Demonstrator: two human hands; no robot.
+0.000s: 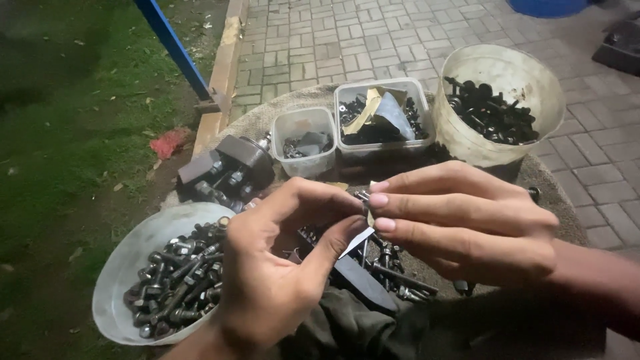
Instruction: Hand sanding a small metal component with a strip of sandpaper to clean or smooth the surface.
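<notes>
My left hand and right hand both pinch a small bolt at fingertips, above the bolt pile; a bowl of bolts sits left.

The desk is crowded by a bowl of bolts, tubs and a bucket; free room is left only above them.

**Two hands pinching a small bolt above tubs of hardware**

A left hand and a right hand meet fingertip to fingertip, pinching a small bolt between them. Below lies a loose heap of bolts on a cloth-covered worktop. A white bowl of bolts sits at left. Behind stand two clear tubs and a round white bucket of dark fasteners. Grass and paving surround them.
</notes>
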